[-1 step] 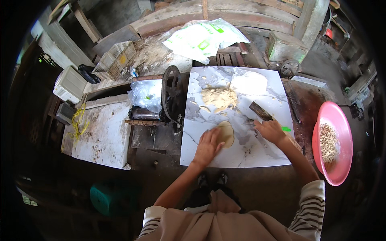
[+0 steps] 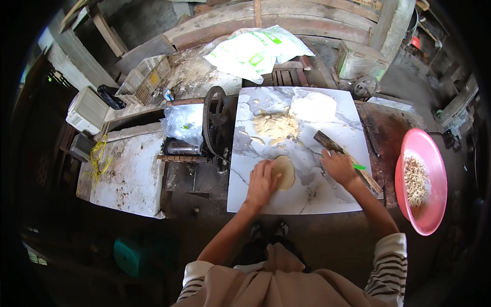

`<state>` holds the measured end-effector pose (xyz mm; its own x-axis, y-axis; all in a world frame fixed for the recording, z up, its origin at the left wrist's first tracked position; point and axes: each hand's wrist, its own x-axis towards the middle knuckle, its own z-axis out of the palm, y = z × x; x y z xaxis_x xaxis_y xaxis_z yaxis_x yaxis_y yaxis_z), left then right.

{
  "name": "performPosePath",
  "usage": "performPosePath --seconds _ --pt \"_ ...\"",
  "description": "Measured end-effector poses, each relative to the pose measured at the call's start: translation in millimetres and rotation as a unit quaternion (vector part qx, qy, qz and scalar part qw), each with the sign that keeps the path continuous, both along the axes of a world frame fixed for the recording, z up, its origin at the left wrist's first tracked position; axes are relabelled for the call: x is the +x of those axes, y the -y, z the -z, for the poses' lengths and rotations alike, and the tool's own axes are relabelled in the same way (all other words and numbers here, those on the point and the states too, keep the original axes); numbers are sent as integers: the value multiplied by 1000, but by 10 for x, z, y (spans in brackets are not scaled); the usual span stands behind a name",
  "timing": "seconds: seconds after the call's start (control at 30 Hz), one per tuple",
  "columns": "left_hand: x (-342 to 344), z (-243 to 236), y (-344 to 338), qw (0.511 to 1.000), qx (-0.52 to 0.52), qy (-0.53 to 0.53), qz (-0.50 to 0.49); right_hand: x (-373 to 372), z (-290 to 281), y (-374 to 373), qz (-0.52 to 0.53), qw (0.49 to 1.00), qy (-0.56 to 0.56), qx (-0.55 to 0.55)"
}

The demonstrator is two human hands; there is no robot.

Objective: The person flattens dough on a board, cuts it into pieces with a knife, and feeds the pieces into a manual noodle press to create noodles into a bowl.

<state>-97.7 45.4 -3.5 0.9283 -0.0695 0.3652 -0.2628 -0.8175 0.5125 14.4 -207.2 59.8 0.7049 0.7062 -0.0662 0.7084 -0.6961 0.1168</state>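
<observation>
A thin, pale round of dough (image 2: 284, 173) lies flat on the marble-patterned board (image 2: 245, 197). My left hand (image 2: 262, 183) rests at its left edge, fingers slightly bent and the thumb apart, touching the dough. On the right, my right hand (image 2: 338, 168) is low over the board, beside a dark wooden stick (image 2: 327, 140) that lies slanted. Its fingers are bent, and whether they hold anything is hidden. Just right of this hand, a bright green piece (image 2: 359, 167) shows against the stick. Beyond the round sits a crumbly lump of dough (image 2: 276, 126) with loose scraps.
A white sheet or bag (image 2: 313, 106) lies at the board's far right. A pink basin (image 2: 441, 179) holding pale strips stands at the right. To the left is a machine with a large iron wheel (image 2: 209, 120). White sacks (image 2: 255, 53) and a plastic basket (image 2: 146, 79) are behind.
My left hand's fingers have drawn closer together and shifted toward the round's left edge, uncovering more of it. The right hand has moved only slightly. The whole view has shifted a little.
</observation>
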Motion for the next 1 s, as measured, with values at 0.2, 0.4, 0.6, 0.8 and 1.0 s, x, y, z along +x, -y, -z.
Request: performPosePath --seconds 0.2,0.4,0.6,0.8,1.0 --pt "544 9 98 996 -6 -48 -80 -21 653 -533 155 966 176 109" --pt "727 108 -78 995 -87 -47 -22 -63 707 -756 163 962 168 140" --pt "802 -135 -34 965 -253 -36 60 -100 673 -911 53 912 109 392" --pt "1245 -355 -86 956 -289 39 -16 344 487 -1202 173 836 -78 514" --pt "1530 -114 -117 972 -187 32 -139 670 482 -1357 321 832 7 453"
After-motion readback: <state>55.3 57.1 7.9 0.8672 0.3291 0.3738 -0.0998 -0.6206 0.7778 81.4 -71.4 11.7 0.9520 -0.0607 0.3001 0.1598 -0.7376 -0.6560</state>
